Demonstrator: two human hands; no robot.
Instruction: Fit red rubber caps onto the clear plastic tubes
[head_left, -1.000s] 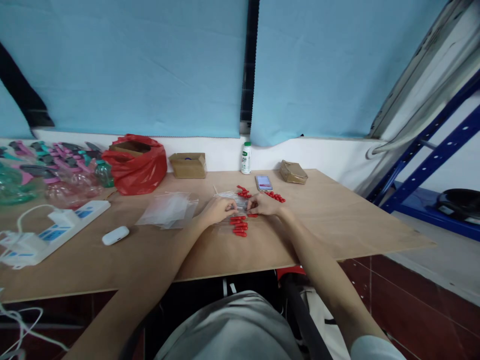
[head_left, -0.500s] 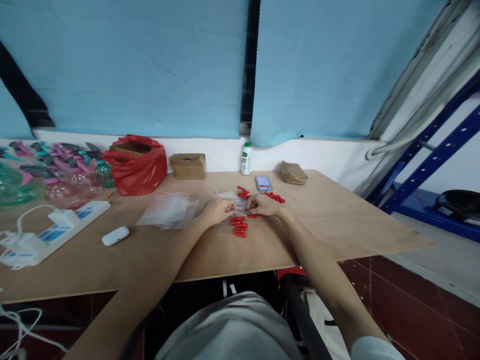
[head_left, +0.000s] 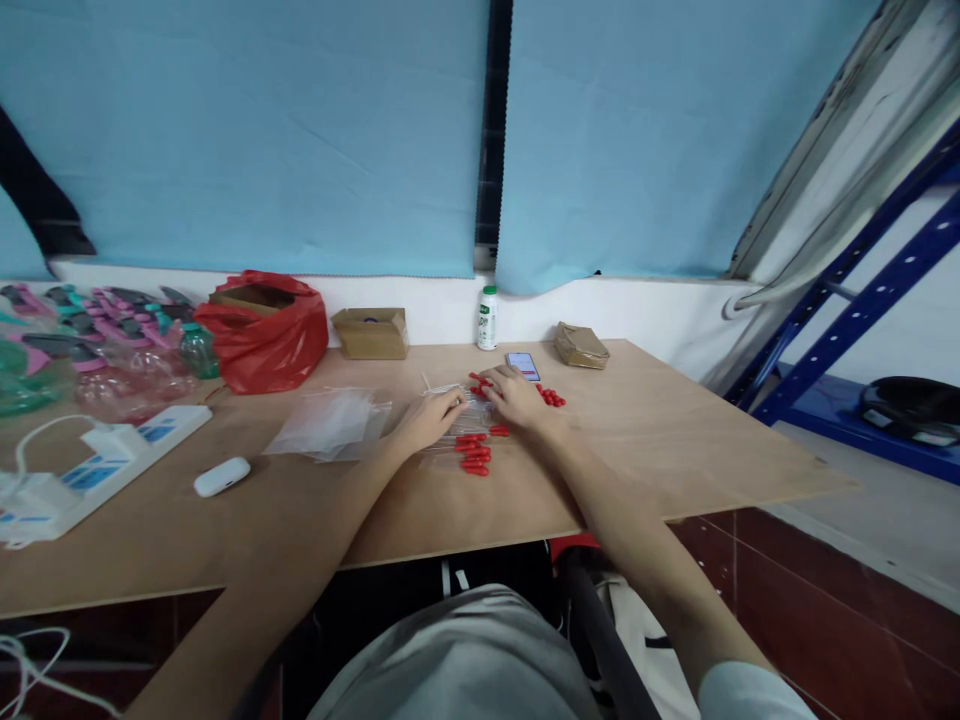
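My left hand (head_left: 431,418) is closed, its fingers curled beside a bundle of thin clear tubes (head_left: 450,390); what the fingertips pinch is too small to make out. Stretched over the far side of the pile, my right hand (head_left: 519,396) has its fingers apart, the tips at some small red rubber bulbs (head_left: 478,380). Nearer my body, several clear droppers with red bulb ends (head_left: 474,455) lie side by side. Another red bulb end (head_left: 499,431) rests below my right hand. More loose red bulbs (head_left: 551,397) are grouped to its right.
Flat clear plastic bags (head_left: 326,425) lie left of my hands. A phone (head_left: 523,366), a white bottle (head_left: 487,318) and two cardboard boxes (head_left: 371,333) (head_left: 581,345) stand farther back. On the left are a red bag (head_left: 262,340), spray bottles (head_left: 97,345), a power strip (head_left: 112,470) and a white case (head_left: 222,477).
My right hand has moved forward from the middle of the pile to the red bulbs at the back, its fingers extending. My left hand has stayed near the tubes and drawn slightly away. The view has shifted slightly.
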